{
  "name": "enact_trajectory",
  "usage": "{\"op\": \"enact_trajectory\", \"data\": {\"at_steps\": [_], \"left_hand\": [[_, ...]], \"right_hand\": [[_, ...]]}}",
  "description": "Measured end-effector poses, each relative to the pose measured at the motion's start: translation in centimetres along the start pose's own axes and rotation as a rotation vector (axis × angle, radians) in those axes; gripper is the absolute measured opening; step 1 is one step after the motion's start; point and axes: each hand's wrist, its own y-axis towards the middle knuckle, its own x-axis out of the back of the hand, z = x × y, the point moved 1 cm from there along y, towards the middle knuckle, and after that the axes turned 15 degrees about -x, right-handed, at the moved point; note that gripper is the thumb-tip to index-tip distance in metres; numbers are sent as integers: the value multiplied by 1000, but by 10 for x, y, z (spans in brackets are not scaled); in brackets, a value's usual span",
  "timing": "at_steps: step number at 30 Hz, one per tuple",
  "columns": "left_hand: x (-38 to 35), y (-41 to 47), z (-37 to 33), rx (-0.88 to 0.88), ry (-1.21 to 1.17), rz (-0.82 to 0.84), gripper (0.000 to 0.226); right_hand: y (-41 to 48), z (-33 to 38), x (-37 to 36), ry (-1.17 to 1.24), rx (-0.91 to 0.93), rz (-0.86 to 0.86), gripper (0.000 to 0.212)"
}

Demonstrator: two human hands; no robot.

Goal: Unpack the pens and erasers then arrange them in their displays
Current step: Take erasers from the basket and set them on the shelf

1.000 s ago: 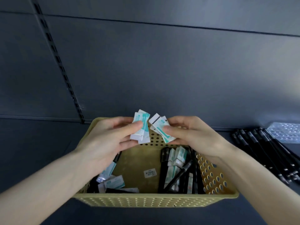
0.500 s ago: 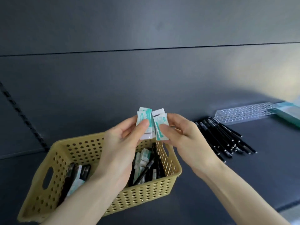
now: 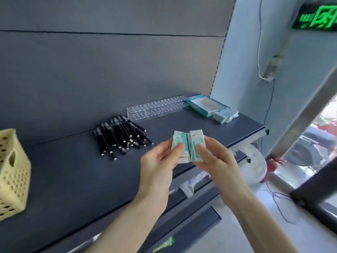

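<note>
My left hand pinches a small stack of white-and-teal wrapped erasers between thumb and fingers. My right hand pinches a second stack of erasers pressed against the first, above the front edge of the dark shelf. A pile of black pens lies on the shelf behind my hands. Farther back stand a clear perforated pen display and a teal eraser display box, with a few loose wrapped erasers beside it.
The yellow perforated basket stands at the left edge of the shelf, its contents out of sight. The shelf ends at the right near a pale wall with a hanging cable. Lower shelves and the floor lie below right.
The view has swung right, away from the basket. Both hands carried the eraser stacks rightward from above the basket to over the shelf's front edge, and pressed the stacks together.
</note>
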Motion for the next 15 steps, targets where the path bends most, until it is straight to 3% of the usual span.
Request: {"op": "enact_trajectory", "data": {"at_steps": [8, 15], "left_hand": [[-109, 42, 59, 25, -7, 36, 17], [-170, 106, 132, 50, -41, -43, 20]], "right_hand": [[47, 4, 121, 53, -8, -77, 22], [137, -2, 190, 36, -51, -44, 23]]}}
